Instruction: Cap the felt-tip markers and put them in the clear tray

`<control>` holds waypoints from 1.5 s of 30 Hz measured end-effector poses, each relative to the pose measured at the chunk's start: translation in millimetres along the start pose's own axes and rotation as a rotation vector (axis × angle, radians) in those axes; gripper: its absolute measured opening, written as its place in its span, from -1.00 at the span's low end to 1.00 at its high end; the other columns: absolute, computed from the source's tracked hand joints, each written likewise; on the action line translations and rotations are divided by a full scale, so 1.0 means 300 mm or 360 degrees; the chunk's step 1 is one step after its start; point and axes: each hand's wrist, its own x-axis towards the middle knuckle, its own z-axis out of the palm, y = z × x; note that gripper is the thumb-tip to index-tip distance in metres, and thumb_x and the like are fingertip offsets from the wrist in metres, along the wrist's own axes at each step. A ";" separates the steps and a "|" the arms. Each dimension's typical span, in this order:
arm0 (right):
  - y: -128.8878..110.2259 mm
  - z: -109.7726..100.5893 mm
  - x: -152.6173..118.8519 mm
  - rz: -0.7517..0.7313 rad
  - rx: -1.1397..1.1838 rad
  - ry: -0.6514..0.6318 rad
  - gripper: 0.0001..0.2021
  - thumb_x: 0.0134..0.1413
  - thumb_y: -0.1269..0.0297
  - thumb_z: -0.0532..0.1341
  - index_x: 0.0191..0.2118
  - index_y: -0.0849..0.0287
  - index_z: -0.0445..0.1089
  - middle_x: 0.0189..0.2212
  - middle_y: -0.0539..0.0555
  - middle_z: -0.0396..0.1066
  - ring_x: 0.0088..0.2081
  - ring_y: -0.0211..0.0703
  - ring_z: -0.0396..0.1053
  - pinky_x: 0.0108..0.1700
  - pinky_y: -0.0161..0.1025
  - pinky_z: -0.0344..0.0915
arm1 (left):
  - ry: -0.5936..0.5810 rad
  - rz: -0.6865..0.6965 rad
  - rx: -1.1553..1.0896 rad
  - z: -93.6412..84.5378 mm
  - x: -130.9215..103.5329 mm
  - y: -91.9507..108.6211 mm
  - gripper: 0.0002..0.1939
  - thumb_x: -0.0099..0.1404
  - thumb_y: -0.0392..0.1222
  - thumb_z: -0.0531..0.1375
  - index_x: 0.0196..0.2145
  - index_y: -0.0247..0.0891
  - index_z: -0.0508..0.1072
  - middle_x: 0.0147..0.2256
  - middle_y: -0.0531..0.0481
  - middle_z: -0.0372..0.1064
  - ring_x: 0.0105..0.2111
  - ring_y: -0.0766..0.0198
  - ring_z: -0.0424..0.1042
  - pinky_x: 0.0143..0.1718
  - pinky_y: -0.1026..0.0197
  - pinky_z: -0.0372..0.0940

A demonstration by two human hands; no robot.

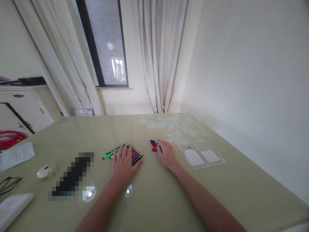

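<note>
At a pale green tabletop (154, 201), we see a left hand (125, 162) laid palm-down across a loose row of colored pens (135, 156), its fingers spread apart and clamped on nothing, with dark tips jutting out toward the right. We judge that the flat hand steadies the slim barrels, which could easily roll on so glossy a surface. Near it, the right hand (166, 153) rests over a small cluster of what look to us like pen caps (154, 149), in black, blue, red and pink; its fingers bend close over the pieces, though we cannot make out whether they pinch any. The caps lie apart from the pens, and we take the gap as a way of holding the two groups separate. To the right of that hand, a clear plastic case (200, 167) lies unfolded, its two shallow halves side by side, each showing a white card (193, 157). Its spot puts it, by our reading, within easy reach. Well off to the left sits a computer mouse (42, 172).
</note>
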 end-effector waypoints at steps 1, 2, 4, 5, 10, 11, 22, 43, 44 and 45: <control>-0.003 0.000 -0.001 -0.0009 -0.0029 -0.0013 -0.59 0.39 0.30 0.03 0.23 0.16 0.43 0.25 0.17 0.41 0.27 -0.01 0.30 0.35 -0.05 0.09 | 0.0012 0.0021 -0.0024 -0.013 0.000 0.007 -0.28 0.36 0.27 0.14 0.24 -0.35 0.38 0.33 -0.36 0.19 0.35 -0.22 0.10 0.38 -0.21 -0.10; -0.005 0.001 -0.002 -0.0021 -0.0062 -0.0018 -0.60 0.40 0.29 0.03 0.22 0.15 0.43 0.24 0.17 0.41 0.27 -0.01 0.30 0.35 -0.05 0.09 | 0.0014 0.0034 -0.0047 -0.026 -0.001 0.016 -0.37 0.36 0.22 0.15 0.16 -0.32 0.43 0.28 -0.33 0.25 0.30 -0.19 0.16 0.34 -0.17 -0.01; -0.009 0.001 -0.002 -0.0063 -0.0126 -0.0001 -0.62 0.43 0.27 0.03 0.19 0.14 0.45 0.22 0.17 0.43 0.24 -0.02 0.31 0.32 -0.06 0.10 | 0.0000 0.0049 -0.0076 -0.045 -0.004 0.034 -0.55 0.37 0.13 0.18 0.02 -0.26 0.48 0.17 -0.27 0.33 0.18 -0.14 0.26 0.23 -0.10 0.13; -0.012 0.000 0.002 -0.0095 -0.0153 0.0014 -0.64 0.44 0.26 0.03 0.16 0.13 0.47 0.20 0.16 0.44 0.22 -0.03 0.31 0.31 -0.07 0.11 | -0.0010 0.0059 -0.0079 -0.052 -0.006 0.042 -0.61 0.37 0.09 0.18 -0.02 -0.25 0.48 0.12 -0.25 0.35 0.13 -0.12 0.28 0.18 -0.08 0.16; -0.045 -0.010 0.093 -0.0147 -0.0366 -0.0045 -0.69 0.46 0.25 0.05 -0.03 0.07 0.57 0.06 0.11 0.52 0.12 -0.05 0.35 0.22 -0.10 0.15 | -0.0022 0.0101 -0.0047 -0.060 -0.018 0.065 -0.74 0.42 -0.04 0.17 -0.07 -0.24 0.47 0.03 -0.21 0.34 0.05 -0.08 0.27 0.11 -0.07 0.17; -0.056 -0.012 0.125 -0.0083 -0.0446 -0.0091 -0.69 0.44 0.26 0.06 -0.05 0.08 0.58 0.04 0.12 0.53 0.10 -0.04 0.35 0.21 -0.10 0.16 | -0.0032 0.0104 -0.0049 -0.060 -0.019 0.066 -0.76 0.42 -0.06 0.16 -0.07 -0.24 0.48 0.03 -0.21 0.34 0.05 -0.08 0.27 0.10 -0.07 0.17; -0.108 0.034 0.316 0.0130 -0.0498 -0.0313 -0.84 0.15 0.45 0.26 -0.35 0.21 0.63 -0.31 0.27 0.62 -0.16 0.07 0.54 -0.03 -0.10 0.31 | -0.0147 0.0208 -0.0100 -0.055 -0.017 0.087 -0.79 0.46 -0.11 0.15 -0.10 -0.26 0.50 0.01 -0.18 0.36 0.07 -0.06 0.29 0.07 -0.06 0.21; 0.006 -0.154 -0.084 0.0156 0.1243 -0.0032 -0.73 0.22 0.08 0.27 -0.08 0.07 0.60 -0.24 0.07 0.61 -0.25 -0.11 0.51 -0.12 -0.15 0.44 | -0.0047 0.0207 -0.1419 -0.054 -0.038 0.118 -0.73 0.53 -0.06 0.04 0.02 -0.17 0.44 -0.10 -0.08 0.50 -0.10 0.13 0.49 -0.05 0.12 0.36; 0.001 -0.157 -0.081 0.0167 0.1309 -0.0041 -0.74 0.20 0.08 0.30 -0.08 0.06 0.60 -0.20 0.08 0.62 -0.21 -0.09 0.53 -0.07 -0.12 0.45 | -0.0070 0.0168 -0.1482 -0.056 -0.038 0.116 -0.74 0.51 -0.04 0.08 0.00 -0.16 0.46 -0.13 -0.06 0.51 -0.14 0.14 0.50 -0.09 0.13 0.37; -0.004 -0.159 -0.079 0.0188 0.1379 -0.0052 -0.74 0.16 0.09 0.34 -0.09 0.06 0.60 -0.18 0.09 0.62 -0.18 -0.07 0.54 -0.04 -0.10 0.46 | -0.0101 0.0119 -0.1546 -0.057 -0.038 0.113 -0.74 0.49 -0.02 0.11 -0.02 -0.16 0.48 -0.15 -0.04 0.52 -0.17 0.15 0.51 -0.13 0.14 0.37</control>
